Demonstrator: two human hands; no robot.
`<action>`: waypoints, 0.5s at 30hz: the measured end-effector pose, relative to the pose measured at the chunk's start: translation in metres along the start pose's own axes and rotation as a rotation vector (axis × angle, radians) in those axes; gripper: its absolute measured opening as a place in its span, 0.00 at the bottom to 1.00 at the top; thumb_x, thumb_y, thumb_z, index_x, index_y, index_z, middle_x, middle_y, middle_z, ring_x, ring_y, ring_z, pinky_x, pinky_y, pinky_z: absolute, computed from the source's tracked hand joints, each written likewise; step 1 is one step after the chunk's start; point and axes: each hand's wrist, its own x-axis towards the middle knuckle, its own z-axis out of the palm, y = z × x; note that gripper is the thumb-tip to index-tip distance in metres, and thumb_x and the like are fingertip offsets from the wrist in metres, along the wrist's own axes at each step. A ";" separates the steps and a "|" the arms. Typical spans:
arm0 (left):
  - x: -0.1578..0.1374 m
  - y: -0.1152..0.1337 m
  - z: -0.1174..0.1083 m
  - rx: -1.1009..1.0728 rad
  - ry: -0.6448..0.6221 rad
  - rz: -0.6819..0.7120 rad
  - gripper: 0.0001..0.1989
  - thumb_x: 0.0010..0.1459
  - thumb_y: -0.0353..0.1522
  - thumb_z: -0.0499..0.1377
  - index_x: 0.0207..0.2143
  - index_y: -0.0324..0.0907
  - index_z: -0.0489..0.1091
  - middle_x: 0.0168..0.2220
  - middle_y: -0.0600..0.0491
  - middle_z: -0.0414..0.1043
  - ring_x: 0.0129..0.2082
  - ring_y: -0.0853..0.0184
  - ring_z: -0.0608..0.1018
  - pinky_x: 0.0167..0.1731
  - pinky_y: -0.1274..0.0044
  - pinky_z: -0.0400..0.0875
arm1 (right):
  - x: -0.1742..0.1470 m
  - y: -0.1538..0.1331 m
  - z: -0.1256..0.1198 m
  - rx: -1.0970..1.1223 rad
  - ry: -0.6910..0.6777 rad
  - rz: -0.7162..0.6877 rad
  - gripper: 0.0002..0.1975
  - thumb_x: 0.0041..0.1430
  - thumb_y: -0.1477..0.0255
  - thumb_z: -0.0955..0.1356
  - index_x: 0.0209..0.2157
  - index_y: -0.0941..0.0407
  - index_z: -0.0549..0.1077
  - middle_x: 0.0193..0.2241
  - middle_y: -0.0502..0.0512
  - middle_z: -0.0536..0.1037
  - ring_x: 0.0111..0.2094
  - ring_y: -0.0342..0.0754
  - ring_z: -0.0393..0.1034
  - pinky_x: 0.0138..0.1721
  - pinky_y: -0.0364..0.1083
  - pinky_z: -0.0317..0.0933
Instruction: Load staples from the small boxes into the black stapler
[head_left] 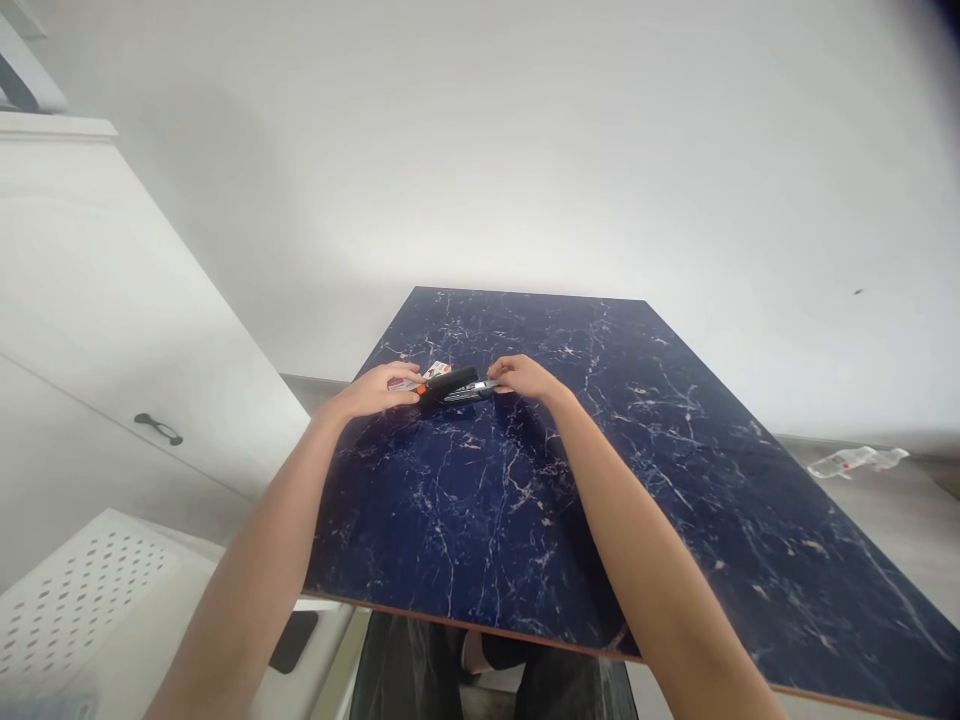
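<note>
What looks like a black stapler (450, 384) with an orange patch lies on or just above the dark blue marbled table. Its black arm and a grey metal channel (472, 391) spread apart toward the right. My left hand (379, 389) is closed on the stapler's left end, thumb and fingers on either side near the orange patch. At the other end, my right hand (521, 377) pinches the tip of the grey metal part. Just behind the stapler is a small white printed packet (437, 369) with red marks, partly covered.
The marbled table (480, 520) runs to a pale wall (540, 140). On the left stand a white cabinet (90, 300) with a dark handle and a white perforated item (82, 590). A dark phone-like object (295, 641) lies below. Crumpled clear plastic (855, 461) lies right of the table.
</note>
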 end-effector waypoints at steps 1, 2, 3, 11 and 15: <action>0.001 0.002 0.003 0.019 0.010 -0.007 0.30 0.57 0.52 0.62 0.57 0.47 0.75 0.69 0.47 0.60 0.68 0.48 0.63 0.64 0.60 0.62 | -0.002 0.000 -0.005 -0.045 -0.031 -0.023 0.17 0.57 0.83 0.64 0.44 0.58 0.80 0.44 0.59 0.83 0.39 0.49 0.78 0.43 0.45 0.71; 0.002 0.004 0.007 0.044 0.020 -0.007 0.31 0.56 0.53 0.63 0.58 0.48 0.74 0.69 0.47 0.60 0.67 0.48 0.64 0.63 0.60 0.63 | -0.003 -0.001 -0.008 -0.092 -0.060 -0.047 0.18 0.55 0.83 0.65 0.43 0.56 0.80 0.45 0.58 0.83 0.41 0.49 0.78 0.44 0.45 0.70; 0.004 0.006 0.011 0.078 0.038 0.005 0.32 0.56 0.53 0.64 0.59 0.48 0.73 0.68 0.46 0.61 0.66 0.47 0.66 0.62 0.60 0.64 | -0.004 -0.003 -0.009 -0.139 -0.081 -0.071 0.19 0.54 0.84 0.65 0.43 0.54 0.81 0.47 0.56 0.83 0.43 0.51 0.77 0.45 0.45 0.69; 0.013 0.007 0.028 0.263 0.168 0.154 0.22 0.57 0.46 0.64 0.49 0.43 0.77 0.58 0.43 0.72 0.59 0.47 0.71 0.59 0.57 0.65 | -0.006 -0.011 -0.003 -0.362 -0.061 -0.157 0.15 0.50 0.81 0.70 0.39 0.53 0.80 0.43 0.59 0.83 0.47 0.59 0.75 0.46 0.48 0.64; 0.014 0.006 0.027 0.269 0.174 0.140 0.20 0.57 0.46 0.64 0.47 0.44 0.77 0.56 0.44 0.74 0.58 0.47 0.72 0.58 0.57 0.66 | -0.010 -0.008 -0.010 -0.296 -0.017 -0.180 0.08 0.55 0.74 0.72 0.39 0.52 0.79 0.43 0.55 0.83 0.44 0.53 0.76 0.46 0.46 0.65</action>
